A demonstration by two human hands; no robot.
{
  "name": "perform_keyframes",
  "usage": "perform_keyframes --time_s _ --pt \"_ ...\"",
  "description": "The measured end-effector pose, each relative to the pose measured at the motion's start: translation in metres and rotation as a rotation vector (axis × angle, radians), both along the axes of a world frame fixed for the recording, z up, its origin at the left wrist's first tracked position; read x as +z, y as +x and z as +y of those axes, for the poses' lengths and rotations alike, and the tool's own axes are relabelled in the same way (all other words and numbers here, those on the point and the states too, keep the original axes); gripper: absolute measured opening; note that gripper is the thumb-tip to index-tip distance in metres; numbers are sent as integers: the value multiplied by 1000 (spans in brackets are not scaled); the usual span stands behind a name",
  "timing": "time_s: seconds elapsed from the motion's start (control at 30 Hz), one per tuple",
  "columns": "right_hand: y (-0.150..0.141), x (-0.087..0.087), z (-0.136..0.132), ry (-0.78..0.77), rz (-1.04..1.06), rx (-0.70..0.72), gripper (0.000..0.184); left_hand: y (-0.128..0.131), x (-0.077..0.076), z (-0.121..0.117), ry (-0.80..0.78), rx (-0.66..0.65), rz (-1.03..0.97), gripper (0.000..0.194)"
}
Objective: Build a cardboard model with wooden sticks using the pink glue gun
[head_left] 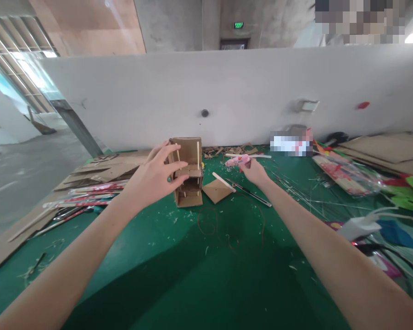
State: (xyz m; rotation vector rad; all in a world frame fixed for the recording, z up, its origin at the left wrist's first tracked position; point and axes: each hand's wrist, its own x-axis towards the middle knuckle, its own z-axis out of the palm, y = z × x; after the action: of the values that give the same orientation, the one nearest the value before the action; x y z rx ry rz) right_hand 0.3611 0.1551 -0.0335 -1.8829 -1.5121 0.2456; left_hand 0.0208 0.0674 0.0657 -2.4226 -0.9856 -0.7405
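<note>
A small tiered cardboard structure (192, 200) with wooden stick posts stands upright on the green table (151, 270). At its left side, my left hand (160, 172) is open, fingers spread across its front edge; whether they press on it I cannot tell. My right hand (254, 172) is closed around a pink hot glue gun (237, 160), its nozzle pointing left toward the structure, apart from it. Between them lie a cardboard square (216, 191), a flat wooden craft stick (223, 181) partly over it, and a utility knife (256, 196).
Cardboard sheets (124, 161) and packaged sticks (86, 197) lie at the left. Cardboard scraps (230, 150) line the base of the white partition (158, 101). To the right are a white power strip (361, 227), cables, plastic packs and green felt (411, 195). Loose red thread crosses the table.
</note>
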Motion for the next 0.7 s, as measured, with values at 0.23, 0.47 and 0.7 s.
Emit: perform_keyframes --time_s 0.23,0.47,0.7 --pt "-25 7 -29 194 122 -11 37 5 -8 1 -1 51 22 21" --pt "-47 36 -102 -94 475 229 27 4 -5 0 -64 -33 -12 17" --pt "-65 37 -124 -276 201 496 35 3 -3 0 -17 -16 26 17"
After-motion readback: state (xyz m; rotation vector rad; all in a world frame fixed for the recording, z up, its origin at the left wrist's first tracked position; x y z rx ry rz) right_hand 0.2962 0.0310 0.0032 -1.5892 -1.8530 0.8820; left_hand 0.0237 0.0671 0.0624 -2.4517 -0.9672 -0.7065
